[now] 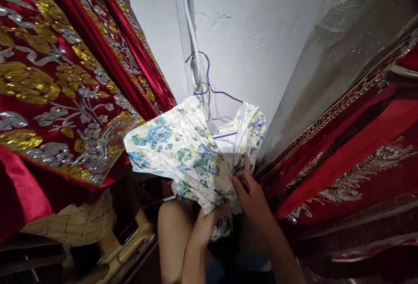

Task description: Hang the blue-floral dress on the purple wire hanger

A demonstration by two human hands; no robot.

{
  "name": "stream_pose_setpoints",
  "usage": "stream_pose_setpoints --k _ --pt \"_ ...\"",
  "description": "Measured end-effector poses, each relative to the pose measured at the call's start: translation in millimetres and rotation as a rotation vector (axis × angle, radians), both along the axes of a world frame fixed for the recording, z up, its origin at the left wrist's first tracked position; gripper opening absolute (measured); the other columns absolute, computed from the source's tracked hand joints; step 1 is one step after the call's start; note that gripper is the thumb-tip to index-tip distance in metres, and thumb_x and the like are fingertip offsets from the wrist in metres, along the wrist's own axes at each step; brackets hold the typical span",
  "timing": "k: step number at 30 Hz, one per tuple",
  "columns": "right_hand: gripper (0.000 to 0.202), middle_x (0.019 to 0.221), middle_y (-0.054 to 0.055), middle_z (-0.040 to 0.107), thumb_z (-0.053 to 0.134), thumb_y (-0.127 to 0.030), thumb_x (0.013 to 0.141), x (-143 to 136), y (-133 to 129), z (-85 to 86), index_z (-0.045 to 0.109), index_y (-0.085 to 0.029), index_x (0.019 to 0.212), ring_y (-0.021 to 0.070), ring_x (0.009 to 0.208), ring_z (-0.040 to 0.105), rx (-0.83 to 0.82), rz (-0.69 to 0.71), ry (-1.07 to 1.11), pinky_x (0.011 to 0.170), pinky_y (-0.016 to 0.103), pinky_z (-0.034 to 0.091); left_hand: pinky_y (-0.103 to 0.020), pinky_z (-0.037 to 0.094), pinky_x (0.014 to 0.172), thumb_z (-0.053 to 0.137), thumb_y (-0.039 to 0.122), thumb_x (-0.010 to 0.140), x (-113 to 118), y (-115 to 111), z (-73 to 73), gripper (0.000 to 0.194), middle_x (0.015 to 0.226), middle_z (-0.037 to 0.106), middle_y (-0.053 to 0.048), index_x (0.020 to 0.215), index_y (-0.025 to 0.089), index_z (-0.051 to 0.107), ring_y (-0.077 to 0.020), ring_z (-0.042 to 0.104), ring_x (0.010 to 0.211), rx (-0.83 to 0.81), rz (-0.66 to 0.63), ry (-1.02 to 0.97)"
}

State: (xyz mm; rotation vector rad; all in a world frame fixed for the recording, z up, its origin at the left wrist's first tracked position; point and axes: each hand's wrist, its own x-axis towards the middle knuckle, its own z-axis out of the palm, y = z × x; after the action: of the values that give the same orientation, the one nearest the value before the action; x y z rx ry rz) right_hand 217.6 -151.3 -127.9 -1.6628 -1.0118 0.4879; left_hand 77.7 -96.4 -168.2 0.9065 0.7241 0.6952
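A white floral dress (pixel 196 153) with blue and yellow-green flowers hangs on a purple wire hanger (pixel 225 94) before me. Its neckline is V-shaped, and the lower part bunches above my knees. With my left hand (pixel 209 223) I grip the gathered cloth at the waist, the thumb lying over it. My right hand (pixel 250 190) pinches the front edge of the dress below the neckline, thumb and finger together. The hanger's hook rests at a white strap (pixel 192 36) along the wall. Some fingertips are hidden by cloth.
Red cloth with gold and silver sequins (pixel 72 79) hangs at the left. More red embroidered garments (pixel 352 166) and a sheer grey glittering cover (pixel 329 53) are at the right. A cream quilted chair (pixel 78 223) stands lower left. Behind is a white wall (pixel 261 27).
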Motion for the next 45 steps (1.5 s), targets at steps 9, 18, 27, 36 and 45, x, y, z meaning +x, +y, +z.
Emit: stream_pose_setpoints --k 9,18,27,36,45 --pt "0.03 0.065 -0.004 0.042 0.046 -0.039 0.098 -23 -7 12.3 0.045 -0.021 0.074 0.0131 0.062 0.041 0.042 0.036 0.138 0.058 0.026 0.031 -0.043 0.049 0.102 0.085 0.029 0.062 -4 7 9.7 0.046 0.098 0.075 -0.011 0.103 0.016 0.072 -0.0323 0.065 0.113 -0.042 0.177 0.023" --pt "0.034 0.047 -0.007 0.041 0.061 -0.045 0.089 -22 -12 15.7 0.053 -0.02 0.067 0.0087 0.044 0.033 0.138 0.149 0.525 0.045 0.023 0.025 -0.027 0.047 0.088 0.073 0.018 0.073 -23 11 -21.3 0.036 0.107 0.061 -0.004 0.107 0.021 0.06 -0.0167 0.059 0.1 0.613 1.146 0.158" --pt "0.036 0.044 -0.006 0.042 0.062 -0.044 0.088 1 -18 18.2 0.053 -0.02 0.063 0.008 0.042 0.035 0.025 0.4 0.506 0.045 0.022 0.028 -0.023 0.047 0.077 0.059 0.014 0.09 40 -24 6.3 0.009 0.088 0.061 -0.001 0.095 0.021 0.061 -0.0139 0.059 0.083 0.951 0.532 0.311" --pt "0.039 0.038 -0.008 0.037 0.063 -0.05 0.085 23 15 16.4 0.057 -0.019 0.063 0.0077 0.038 0.029 0.102 0.384 0.491 0.046 0.025 0.03 -0.024 0.044 0.069 0.058 0.022 0.094 42 -28 -0.6 0.012 0.078 0.059 -0.001 0.083 0.018 0.062 -0.0145 0.056 0.073 0.848 0.445 0.277" --pt "0.032 0.046 -0.009 0.038 0.078 -0.044 0.075 65 86 105.2 0.068 -0.013 0.075 0.0047 0.04 0.025 0.258 0.364 0.544 0.04 0.023 0.018 -0.025 0.041 0.066 0.049 0.021 0.096 56 -12 -10.5 0.019 0.076 0.052 -0.002 0.078 0.018 0.051 -0.0152 0.053 0.073 1.007 0.247 0.337"
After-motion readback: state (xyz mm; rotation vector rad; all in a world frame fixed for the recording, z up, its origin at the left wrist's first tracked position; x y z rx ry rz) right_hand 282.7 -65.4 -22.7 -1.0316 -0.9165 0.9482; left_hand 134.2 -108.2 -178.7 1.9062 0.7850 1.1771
